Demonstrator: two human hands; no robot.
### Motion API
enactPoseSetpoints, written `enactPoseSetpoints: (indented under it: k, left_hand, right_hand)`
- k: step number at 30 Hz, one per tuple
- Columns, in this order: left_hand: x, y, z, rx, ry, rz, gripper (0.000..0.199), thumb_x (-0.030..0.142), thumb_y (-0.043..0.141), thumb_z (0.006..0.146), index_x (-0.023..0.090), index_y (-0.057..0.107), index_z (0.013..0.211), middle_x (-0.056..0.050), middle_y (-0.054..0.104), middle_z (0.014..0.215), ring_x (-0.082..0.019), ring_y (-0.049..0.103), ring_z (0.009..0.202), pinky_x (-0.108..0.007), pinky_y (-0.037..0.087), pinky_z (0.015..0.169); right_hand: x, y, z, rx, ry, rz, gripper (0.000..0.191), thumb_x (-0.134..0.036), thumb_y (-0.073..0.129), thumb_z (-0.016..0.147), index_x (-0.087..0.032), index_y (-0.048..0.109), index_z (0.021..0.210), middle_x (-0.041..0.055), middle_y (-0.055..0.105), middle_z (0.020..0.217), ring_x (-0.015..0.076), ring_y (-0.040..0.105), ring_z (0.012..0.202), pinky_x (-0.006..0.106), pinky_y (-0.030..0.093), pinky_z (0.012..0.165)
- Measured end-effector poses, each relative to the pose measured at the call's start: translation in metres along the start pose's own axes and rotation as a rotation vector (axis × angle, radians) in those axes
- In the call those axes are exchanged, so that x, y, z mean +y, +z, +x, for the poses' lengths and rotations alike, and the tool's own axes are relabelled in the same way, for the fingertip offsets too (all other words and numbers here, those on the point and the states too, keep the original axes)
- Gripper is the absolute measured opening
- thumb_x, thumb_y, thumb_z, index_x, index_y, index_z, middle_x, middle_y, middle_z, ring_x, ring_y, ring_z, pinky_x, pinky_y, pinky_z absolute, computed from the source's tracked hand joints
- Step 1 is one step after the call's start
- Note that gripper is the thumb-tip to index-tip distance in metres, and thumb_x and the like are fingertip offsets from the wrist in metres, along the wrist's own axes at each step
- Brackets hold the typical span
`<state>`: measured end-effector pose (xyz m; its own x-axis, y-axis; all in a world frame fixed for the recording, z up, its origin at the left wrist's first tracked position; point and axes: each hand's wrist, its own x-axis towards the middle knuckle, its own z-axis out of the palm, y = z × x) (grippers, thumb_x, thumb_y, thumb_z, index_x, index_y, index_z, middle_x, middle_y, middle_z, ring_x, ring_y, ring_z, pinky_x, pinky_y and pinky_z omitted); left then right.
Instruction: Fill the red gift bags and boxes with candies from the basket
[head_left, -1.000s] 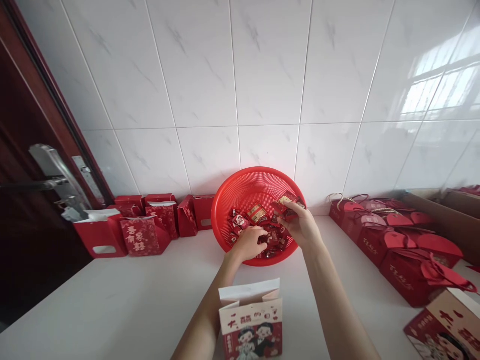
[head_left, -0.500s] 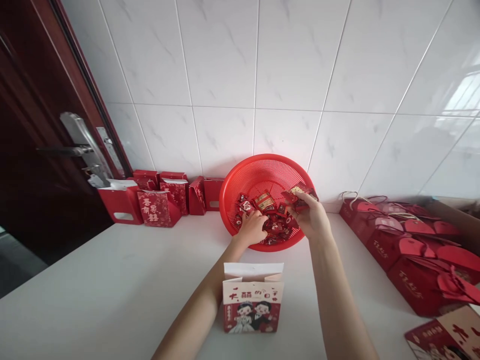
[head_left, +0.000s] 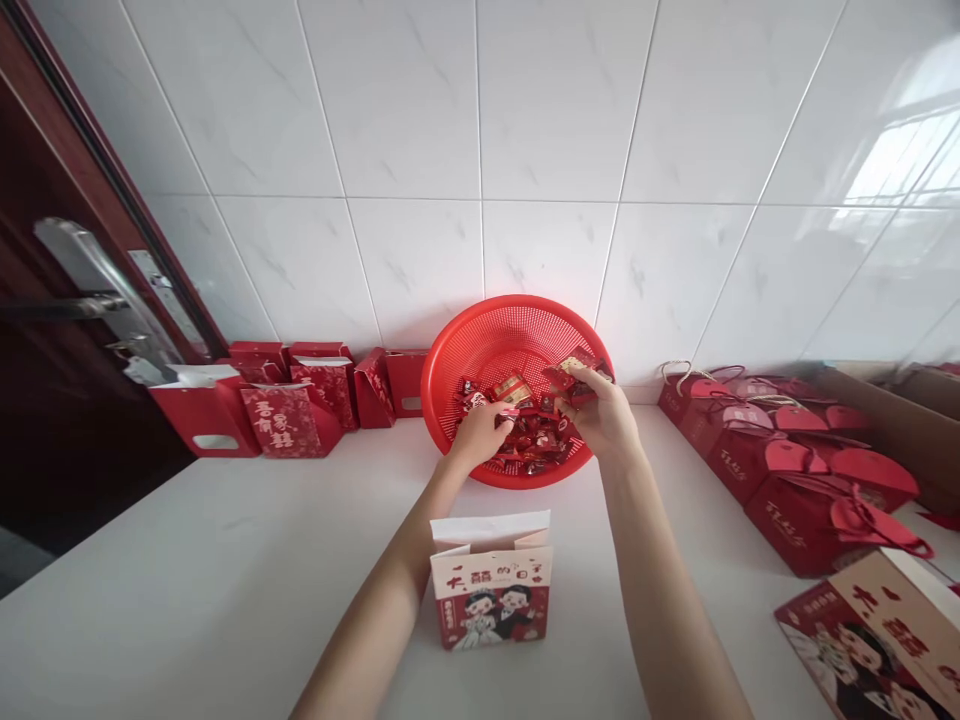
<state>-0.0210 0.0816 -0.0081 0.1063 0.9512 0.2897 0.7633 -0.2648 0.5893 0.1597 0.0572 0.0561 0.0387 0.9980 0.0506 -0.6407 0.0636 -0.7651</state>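
A red perforated plastic basket (head_left: 491, 325) leans toward me by the wall, with red and gold wrapped candies (head_left: 536, 435) in its lower part. Over its front left rim reaches my left hand (head_left: 482, 435), fingers closed at the candies; a small wrapper shows at the fingertips. On the basket's right side my right hand (head_left: 600, 408) is closed on several red candy packets (head_left: 574, 370). Between my forearms stands a cream and red paper box (head_left: 492, 600) printed with a cartoon couple, its top open.
Several red paper boxes (head_left: 289, 420) stand at the left beside a dark door (head_left: 67, 400). Several red handled boxes (head_left: 780, 510) line the right side, near a cardboard box (head_left: 885, 410). Another couple-printed box (head_left: 870, 630) lies front right.
The view has shifted slightly right. My left hand has moved a little among the candies and its fingers have closed together. My right hand still holds the packets.
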Motion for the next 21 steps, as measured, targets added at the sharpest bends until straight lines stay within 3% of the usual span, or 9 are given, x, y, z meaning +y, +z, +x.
enactPoseSetpoints:
  k: [5, 9, 16, 21]
  left_hand:
    - [-0.005, -0.009, 0.006, 0.15, -0.046, -0.416, 0.034, 0.017, 0.066, 0.078, 0.02, 0.073, 0.11, -0.007, 0.075, 0.113, -0.024, 0.07, 0.102, -0.038, 0.054, 0.095]
    - [-0.003, -0.014, 0.006, 0.159, -0.049, -0.568, 0.036, 0.016, 0.068, 0.076, 0.017, 0.071, 0.112, -0.01, 0.074, 0.115, -0.024, 0.069, 0.104, -0.038, 0.055, 0.092]
    - [-0.001, -0.016, 0.004, 0.151, -0.004, -0.464, 0.038, 0.025, 0.069, 0.079, 0.019, 0.067, 0.116, -0.005, 0.075, 0.09, -0.02, 0.071, 0.08, -0.034, 0.056, 0.081]
    - [-0.001, -0.019, 0.004, 0.155, 0.038, -0.336, 0.031, 0.019, 0.062, 0.082, 0.021, 0.068, 0.112, -0.003, 0.075, 0.096, -0.018, 0.07, 0.082, -0.03, 0.055, 0.079]
  right_hand:
    - [-0.001, 0.002, -0.001, 0.017, -0.004, 0.003, 0.018, -0.02, 0.082, 0.059, -0.019, 0.07, 0.072, 0.0006, 0.072, 0.076, 0.0154, 0.066, 0.068, 0.022, 0.053, 0.052]
    - [-0.001, 0.003, -0.002, -0.002, -0.004, -0.022, 0.017, -0.021, 0.08, 0.061, -0.018, 0.071, 0.076, 0.0031, 0.074, 0.081, 0.0171, 0.068, 0.072, 0.023, 0.055, 0.055]
    - [-0.002, 0.002, -0.003, -0.058, -0.003, -0.065, 0.018, -0.023, 0.08, 0.061, -0.018, 0.072, 0.077, 0.003, 0.075, 0.084, 0.0193, 0.07, 0.079, 0.025, 0.056, 0.059]
    - [-0.002, 0.003, -0.003, -0.086, 0.005, -0.075, 0.018, -0.023, 0.08, 0.061, -0.019, 0.072, 0.077, 0.0033, 0.075, 0.085, 0.0203, 0.07, 0.084, 0.025, 0.057, 0.06]
